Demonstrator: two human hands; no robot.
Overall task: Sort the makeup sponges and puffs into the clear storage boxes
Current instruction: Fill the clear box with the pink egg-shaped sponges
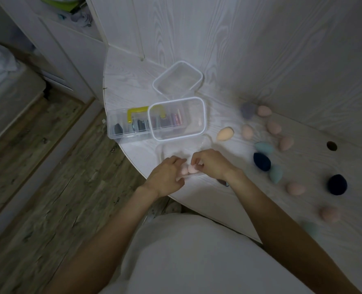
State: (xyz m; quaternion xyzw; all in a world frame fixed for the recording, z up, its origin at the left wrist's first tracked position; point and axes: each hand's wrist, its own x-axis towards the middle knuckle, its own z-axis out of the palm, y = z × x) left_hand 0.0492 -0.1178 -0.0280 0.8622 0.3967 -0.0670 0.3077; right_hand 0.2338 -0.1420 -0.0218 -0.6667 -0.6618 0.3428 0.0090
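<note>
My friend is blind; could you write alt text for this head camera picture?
Both hands, the left hand and the right hand, hold small pink sponges over a white table. Clear storage boxes stand beyond; egg-shaped sponges lie scattered right.

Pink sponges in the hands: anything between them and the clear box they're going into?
Nothing visible. Both hands, left and right, hold the pink sponges directly over the open clear box at the table's near edge. The box's rim is faint, but no lid shows across it.
</note>
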